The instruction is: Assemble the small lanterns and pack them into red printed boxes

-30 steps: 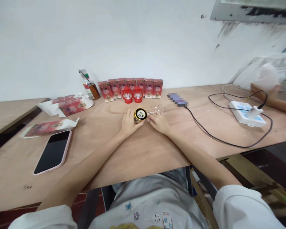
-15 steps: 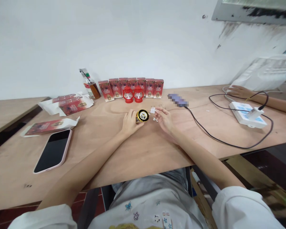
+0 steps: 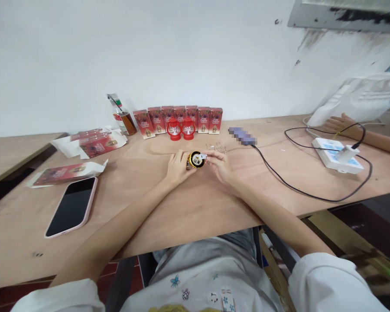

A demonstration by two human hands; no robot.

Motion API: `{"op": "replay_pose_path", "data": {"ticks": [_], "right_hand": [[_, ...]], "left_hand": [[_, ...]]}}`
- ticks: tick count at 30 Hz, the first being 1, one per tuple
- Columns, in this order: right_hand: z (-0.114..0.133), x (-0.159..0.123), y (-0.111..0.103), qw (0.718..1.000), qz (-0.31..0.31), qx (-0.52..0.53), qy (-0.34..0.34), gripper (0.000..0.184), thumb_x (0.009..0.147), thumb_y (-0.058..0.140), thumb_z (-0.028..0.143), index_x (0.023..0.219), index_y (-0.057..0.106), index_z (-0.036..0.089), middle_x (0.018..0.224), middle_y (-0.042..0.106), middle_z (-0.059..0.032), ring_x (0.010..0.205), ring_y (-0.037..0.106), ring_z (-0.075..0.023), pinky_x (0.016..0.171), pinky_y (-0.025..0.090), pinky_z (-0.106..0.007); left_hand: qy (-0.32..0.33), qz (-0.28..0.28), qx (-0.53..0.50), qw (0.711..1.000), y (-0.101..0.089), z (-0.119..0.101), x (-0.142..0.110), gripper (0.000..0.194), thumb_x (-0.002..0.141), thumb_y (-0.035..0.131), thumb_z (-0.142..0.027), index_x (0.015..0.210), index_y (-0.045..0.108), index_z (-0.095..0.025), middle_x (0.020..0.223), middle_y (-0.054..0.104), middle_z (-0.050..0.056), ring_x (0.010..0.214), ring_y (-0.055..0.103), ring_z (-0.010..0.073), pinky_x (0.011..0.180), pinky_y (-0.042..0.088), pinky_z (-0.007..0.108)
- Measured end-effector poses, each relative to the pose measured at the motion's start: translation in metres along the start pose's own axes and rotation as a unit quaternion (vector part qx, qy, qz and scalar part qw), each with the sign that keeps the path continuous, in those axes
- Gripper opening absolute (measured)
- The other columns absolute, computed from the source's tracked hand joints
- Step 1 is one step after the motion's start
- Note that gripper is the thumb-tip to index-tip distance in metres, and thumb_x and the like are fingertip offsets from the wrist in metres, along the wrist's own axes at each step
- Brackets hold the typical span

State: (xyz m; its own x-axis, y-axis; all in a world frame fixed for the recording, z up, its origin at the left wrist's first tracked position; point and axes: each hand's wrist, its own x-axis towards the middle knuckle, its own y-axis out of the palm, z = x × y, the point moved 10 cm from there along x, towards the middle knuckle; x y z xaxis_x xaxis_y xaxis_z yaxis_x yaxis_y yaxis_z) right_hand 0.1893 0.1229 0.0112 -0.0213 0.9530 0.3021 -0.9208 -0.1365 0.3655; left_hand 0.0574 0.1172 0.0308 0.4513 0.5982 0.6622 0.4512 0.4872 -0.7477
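My left hand (image 3: 178, 168) is closed around a small gold lantern (image 3: 190, 160), which lies tipped with its round black base towards me. An opening with small parts shows in the middle of the base. Between the fingertips of my right hand (image 3: 220, 165) is a small white plastic cover (image 3: 202, 157), held over the right side of the base. I cannot tell whether the cover touches it. Several tiny metal pieces (image 3: 218, 146) lie on the table just behind my right hand. Two red lanterns (image 3: 174, 130) stand upright further back.
Behind the lanterns stands a row of red boxes (image 3: 179, 113). A bottle (image 3: 126, 122), flattened red packaging (image 3: 99, 145) and a phone (image 3: 72, 207) are on the left. On the right are a cabled purple device (image 3: 242, 135), a power strip (image 3: 336, 157) and another person's hand (image 3: 342, 125).
My right hand has brought the white cover left, from beside the gold lantern to over its base. My left hand stays nearly still. The other person's hand at right has shifted.
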Motion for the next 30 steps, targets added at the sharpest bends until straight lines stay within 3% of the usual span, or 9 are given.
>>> {"op": "replay_pose_path", "data": {"ticks": [6,10,15,20,25,30], "right_hand": [[0.002,0.002,-0.003,0.999,-0.019,-0.029,-0.025,0.029,0.056,0.082,0.04,0.08,0.073,0.023,0.089,0.072,-0.001,0.084,0.061,-0.0164,0.079,0.049,-0.031],[0.002,0.004,-0.015,0.997,-0.065,-0.029,-0.034,0.035,0.057,0.08,0.048,0.081,0.071,0.023,0.086,0.07,-0.0001,0.074,0.06,-0.0128,0.072,0.049,-0.028],[0.009,0.003,-0.013,0.995,-0.047,-0.084,-0.04,0.036,0.065,0.074,0.051,0.089,0.072,0.024,0.081,0.069,0.0005,0.064,0.055,-0.0101,0.065,0.047,-0.027],[0.017,-0.004,0.001,0.986,-0.017,-0.146,-0.075,0.029,0.065,0.076,0.047,0.079,0.071,0.022,0.083,0.07,-0.001,0.079,0.061,-0.0157,0.078,0.048,-0.031],[0.02,-0.012,0.008,0.974,-0.01,-0.191,-0.119,0.016,0.076,0.07,0.039,0.079,0.071,0.023,0.083,0.067,-0.0007,0.08,0.06,-0.0148,0.077,0.046,-0.031],[0.025,-0.013,0.005,0.958,-0.023,-0.239,-0.155,0.015,0.077,0.068,0.038,0.078,0.07,0.023,0.086,0.06,-0.0016,0.084,0.057,-0.015,0.077,0.046,-0.03]], "left_hand": [[-0.001,0.004,0.001,1.0,0.001,0.002,0.0,0.047,0.075,0.066,-0.044,0.11,0.051,-0.016,0.105,0.06,0.012,0.098,0.056,0.028,0.079,0.04,0.036],[0.001,0.007,-0.002,1.0,0.002,0.001,-0.001,0.047,0.076,0.065,-0.045,0.11,0.052,-0.016,0.104,0.06,0.012,0.098,0.056,0.0283,0.079,0.04,0.036],[0.0,0.007,-0.002,1.0,0.002,0.001,-0.001,0.044,0.077,0.064,-0.044,0.109,0.053,-0.017,0.102,0.061,0.012,0.096,0.056,0.0282,0.078,0.04,0.037],[0.011,0.003,-0.002,1.0,0.001,-0.001,-0.001,0.045,0.079,0.062,-0.045,0.111,0.053,-0.016,0.103,0.061,0.013,0.096,0.056,0.0277,0.077,0.039,0.037],[0.015,-0.007,0.003,1.0,0.0,-0.002,-0.001,0.045,0.08,0.06,-0.046,0.112,0.053,-0.016,0.103,0.061,0.012,0.095,0.056,0.027,0.077,0.039,0.036],[0.025,-0.009,0.002,1.0,0.0,-0.004,-0.002,0.046,0.082,0.057,-0.05,0.112,0.054,-0.015,0.103,0.061,0.013,0.094,0.056,0.0269,0.076,0.038,0.037]]}}
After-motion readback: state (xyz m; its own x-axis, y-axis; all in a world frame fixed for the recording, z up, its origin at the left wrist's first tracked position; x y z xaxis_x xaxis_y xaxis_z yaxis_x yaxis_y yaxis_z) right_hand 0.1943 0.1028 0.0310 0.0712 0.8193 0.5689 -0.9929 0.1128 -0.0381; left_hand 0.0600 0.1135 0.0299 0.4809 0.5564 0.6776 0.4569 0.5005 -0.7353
